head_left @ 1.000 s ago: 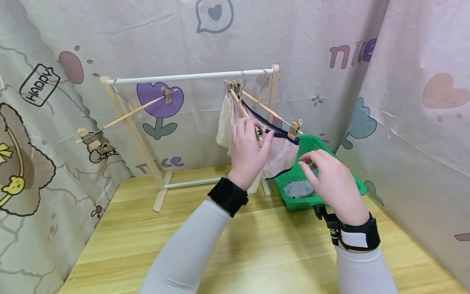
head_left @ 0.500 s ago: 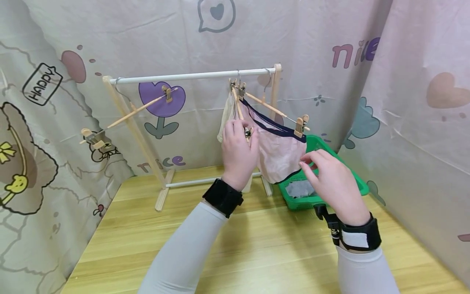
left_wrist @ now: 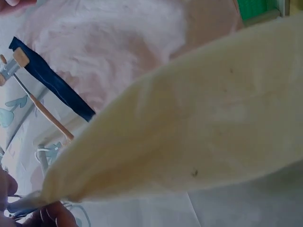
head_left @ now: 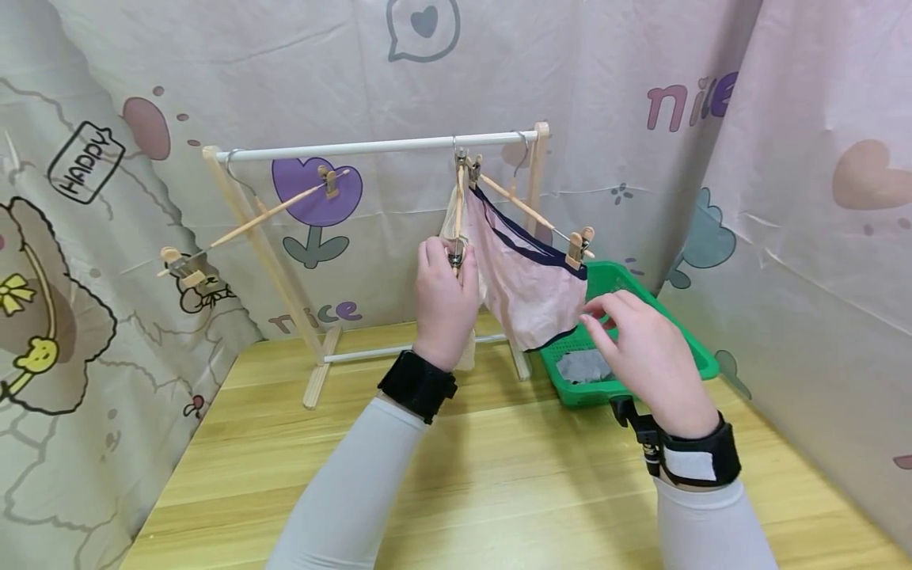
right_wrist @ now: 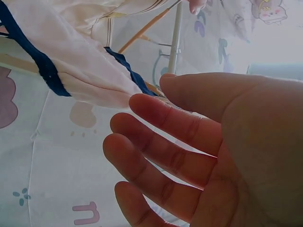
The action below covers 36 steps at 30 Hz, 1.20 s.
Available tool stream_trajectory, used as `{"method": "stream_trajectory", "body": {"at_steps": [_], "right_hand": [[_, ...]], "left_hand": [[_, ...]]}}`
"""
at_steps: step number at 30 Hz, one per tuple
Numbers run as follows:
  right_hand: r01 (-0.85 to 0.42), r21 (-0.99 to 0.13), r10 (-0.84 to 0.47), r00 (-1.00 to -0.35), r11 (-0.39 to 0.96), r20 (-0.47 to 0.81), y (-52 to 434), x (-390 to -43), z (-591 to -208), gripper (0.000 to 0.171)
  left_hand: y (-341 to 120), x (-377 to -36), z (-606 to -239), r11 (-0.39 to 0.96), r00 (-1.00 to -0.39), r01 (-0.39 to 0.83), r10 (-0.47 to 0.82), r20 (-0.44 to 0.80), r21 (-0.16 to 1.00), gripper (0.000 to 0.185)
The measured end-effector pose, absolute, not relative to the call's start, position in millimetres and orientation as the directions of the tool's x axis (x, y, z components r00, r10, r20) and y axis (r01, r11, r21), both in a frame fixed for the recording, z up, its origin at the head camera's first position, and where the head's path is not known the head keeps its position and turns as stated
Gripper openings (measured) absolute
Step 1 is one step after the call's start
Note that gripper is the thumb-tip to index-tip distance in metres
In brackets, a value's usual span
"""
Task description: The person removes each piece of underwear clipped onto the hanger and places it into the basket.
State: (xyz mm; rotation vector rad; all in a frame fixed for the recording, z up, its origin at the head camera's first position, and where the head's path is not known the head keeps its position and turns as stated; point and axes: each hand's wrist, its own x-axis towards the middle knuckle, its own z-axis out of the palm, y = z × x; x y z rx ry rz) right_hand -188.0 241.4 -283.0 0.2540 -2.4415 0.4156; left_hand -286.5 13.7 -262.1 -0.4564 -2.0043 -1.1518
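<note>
My left hand (head_left: 449, 261) grips the near clip end of a wooden hanger (head_left: 457, 207) that hangs from the white rail (head_left: 356, 148). A cream garment (head_left: 450, 228) hangs from that hanger and fills the left wrist view as the cream garment (left_wrist: 189, 137), with my fingers (left_wrist: 52, 216) at the bottom left. Beside it, a pink garment with navy trim (head_left: 530, 289) is clipped to a second hanger (head_left: 530, 214). My right hand (head_left: 597, 314) hovers open by the pink garment's lower corner, holding nothing. My open right hand (right_wrist: 156, 156) sits below the pink garment (right_wrist: 71, 66) in the right wrist view.
A wooden rack post (head_left: 265, 265) leans at the left and carries an empty clip hanger (head_left: 249, 226). A green basket (head_left: 694, 368) holding a grey cloth (head_left: 580, 366) sits at the right on the wooden table (head_left: 499, 491). Printed curtains close in three sides.
My left hand has swung the cream garment's hanger end to the left, away from the pink garment. The right hand has stayed where it was.
</note>
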Motion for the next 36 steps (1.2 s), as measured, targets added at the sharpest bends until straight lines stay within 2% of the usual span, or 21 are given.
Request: {"method": "stream_trajectory", "body": {"at_steps": [11,23,36], "right_hand": [[-0.28,-0.231,-0.08,-0.78,0.932,0.621,242,-188,-284,0.014],[-0.277,-0.229,-0.077,-0.776,0.933,0.626,241,-188,-283,0.014],[-0.268,-0.236,-0.072,-0.788,0.934,0.611,240,-188,-282,0.015]], "left_hand": [[1,-289,-262,0.581,-0.686,0.554,-0.086,0.722,0.596,0.034],[-11,-293,-256,0.599,-0.634,0.567,-0.123,0.764,0.566,0.032],[-26,-296,-256,0.58,-0.616,0.588,-0.13,0.777,0.564,0.031]]}}
